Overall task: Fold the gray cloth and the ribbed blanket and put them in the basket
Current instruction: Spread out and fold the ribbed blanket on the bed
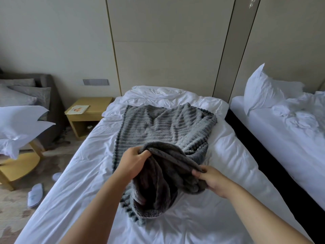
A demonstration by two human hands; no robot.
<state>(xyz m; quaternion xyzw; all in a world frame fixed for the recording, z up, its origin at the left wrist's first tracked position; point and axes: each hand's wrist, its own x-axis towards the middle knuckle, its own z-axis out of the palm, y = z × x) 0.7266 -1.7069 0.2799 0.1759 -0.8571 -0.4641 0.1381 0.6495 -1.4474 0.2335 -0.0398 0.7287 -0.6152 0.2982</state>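
A ribbed gray blanket point(163, 125) with small pom-poms along its edge lies spread along the middle of the white bed point(73, 191). On top of its near end hangs a darker plush gray cloth point(165, 178), bunched and lifted off the bed. My left hand point(134, 162) grips the cloth's upper left edge. My right hand point(210, 178) pinches its upper right edge. The cloth sags between both hands. No basket is in view.
A second white bed point(288, 138) with a pillow stands to the right across a dark gap. A wooden nightstand point(88, 115) is at the left, near a chair stacked with pillows point(19, 127). White slippers point(35, 195) lie on the floor.
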